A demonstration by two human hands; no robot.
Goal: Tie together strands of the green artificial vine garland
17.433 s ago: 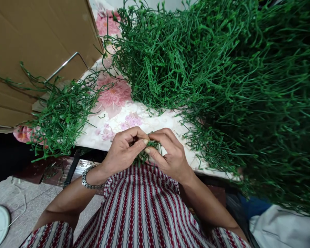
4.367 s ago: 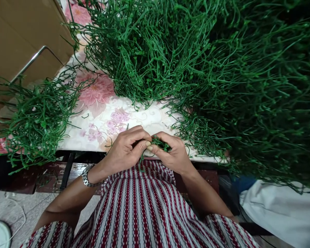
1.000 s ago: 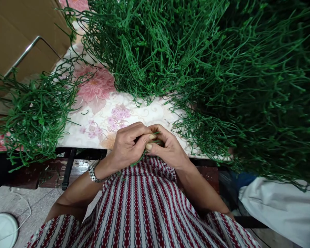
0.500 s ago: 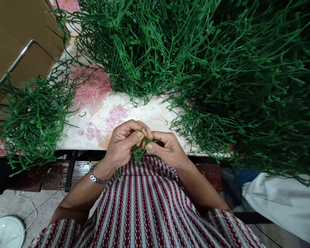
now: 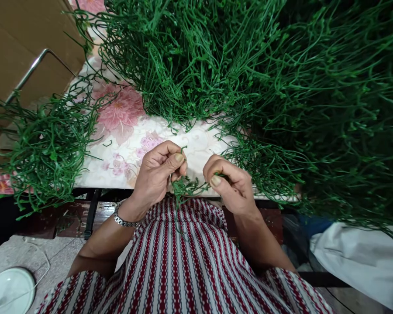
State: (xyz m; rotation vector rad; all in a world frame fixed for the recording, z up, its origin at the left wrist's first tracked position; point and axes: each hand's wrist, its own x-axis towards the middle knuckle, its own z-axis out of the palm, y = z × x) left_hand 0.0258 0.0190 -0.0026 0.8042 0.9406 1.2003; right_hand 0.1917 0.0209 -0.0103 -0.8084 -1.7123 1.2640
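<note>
Thin green plastic-looking plant stems hang between my two hands, just over the near edge of the table. My left hand pinches one end of them between thumb and fingers, a short tip poking up above the thumb. On the other side my right hand is closed on another end, with a bit of green showing by its thumb. The strands dangle down in front of the striped garment. Whether they form one piece or several cannot be made out.
A large heap of green stems covers the back and right of the floral tablecloth. A smaller pile lies at the left edge, near a cardboard box. White fabric hangs at lower right; a white round object is on the floor.
My right hand has moved away to the right from my left hand, drawing the green stems out between them. My left hand has risen slightly and keeps its pinch.
</note>
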